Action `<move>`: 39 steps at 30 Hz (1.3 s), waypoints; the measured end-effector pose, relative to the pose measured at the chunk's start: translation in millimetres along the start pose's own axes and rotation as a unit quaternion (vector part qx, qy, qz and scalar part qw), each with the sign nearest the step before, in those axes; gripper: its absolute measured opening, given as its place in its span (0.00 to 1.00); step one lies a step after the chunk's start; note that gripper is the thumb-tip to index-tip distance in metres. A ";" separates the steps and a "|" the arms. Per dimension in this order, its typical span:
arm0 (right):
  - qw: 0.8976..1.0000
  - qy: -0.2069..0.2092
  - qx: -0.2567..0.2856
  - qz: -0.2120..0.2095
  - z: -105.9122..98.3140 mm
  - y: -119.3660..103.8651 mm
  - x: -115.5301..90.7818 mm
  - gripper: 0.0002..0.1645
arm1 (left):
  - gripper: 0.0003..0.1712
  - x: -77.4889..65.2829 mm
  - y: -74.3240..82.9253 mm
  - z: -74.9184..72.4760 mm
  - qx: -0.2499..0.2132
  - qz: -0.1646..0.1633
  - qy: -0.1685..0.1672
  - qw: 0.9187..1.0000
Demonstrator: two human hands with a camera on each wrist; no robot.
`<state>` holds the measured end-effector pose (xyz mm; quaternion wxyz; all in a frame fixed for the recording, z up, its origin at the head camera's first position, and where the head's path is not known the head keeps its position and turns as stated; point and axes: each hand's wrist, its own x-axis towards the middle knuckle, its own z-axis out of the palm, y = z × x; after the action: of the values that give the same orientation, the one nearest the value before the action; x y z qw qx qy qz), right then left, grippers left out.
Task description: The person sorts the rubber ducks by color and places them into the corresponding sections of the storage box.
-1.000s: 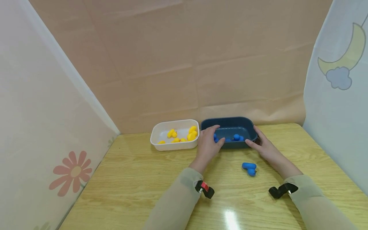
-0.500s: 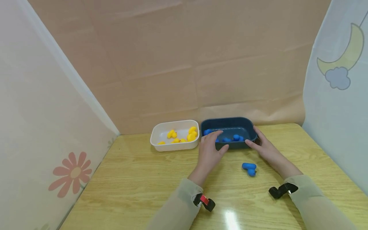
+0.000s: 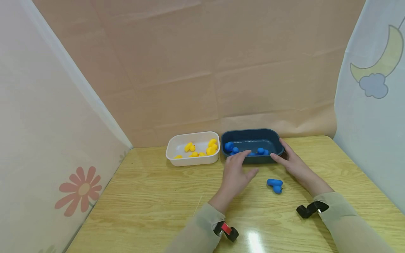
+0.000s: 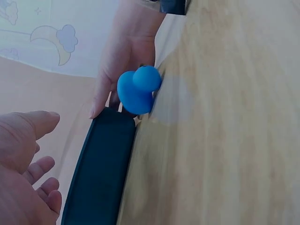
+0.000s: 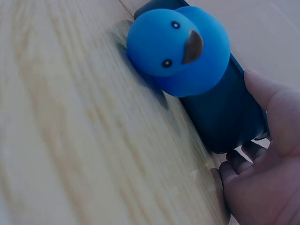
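A dark blue plastic tub (image 3: 260,160) stands at the back of the table with several blue rubber ducks (image 3: 229,146) inside. My right hand (image 3: 296,166) holds its right end, the thumb at the near rim and the fingers round the corner. My left hand (image 3: 235,177) hovers in front of the tub's near left side, fingers spread and nothing in them. One blue rubber duck (image 3: 274,185) lies on its side on the table between the hands. In the right wrist view this duck (image 5: 180,51) shows its eyes and dark beak, overlapping the tub.
Left of the tub, close beside it, is a white tub (image 3: 193,161) with several yellow rubber ducks (image 3: 211,150). Brown paper (image 3: 202,70) hangs behind the wooden table (image 3: 142,203). Printed white cloths flank both sides.
My left hand has drawn back from the tub's left part towards me and slightly right, uncovering blue ducks there. The right hand has stayed at the tub's end.
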<state>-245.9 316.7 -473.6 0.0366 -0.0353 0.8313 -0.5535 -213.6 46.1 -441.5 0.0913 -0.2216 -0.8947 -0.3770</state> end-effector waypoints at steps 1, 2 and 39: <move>1.000 -0.001 0.001 0.001 -0.1 -0.2 0.1 0.62 | 0.36 -0.5 -0.4 1.6 -0.001 0.000 -0.003 1.000; 1.000 0.000 0.000 0.001 -0.1 -0.1 0.3 0.62 | 0.36 -1.0 -0.9 3.3 -0.002 0.001 -0.006 1.000; 1.000 0.001 0.000 -0.006 0.0 0.9 0.4 0.61 | 0.43 -13.7 -2.0 40.2 -0.006 0.011 -0.126 0.992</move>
<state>-246.3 317.1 -474.5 0.0323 -0.0391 0.8314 -0.5534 -202.2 69.1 -475.5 -0.0194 -0.2781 -0.8942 -0.3501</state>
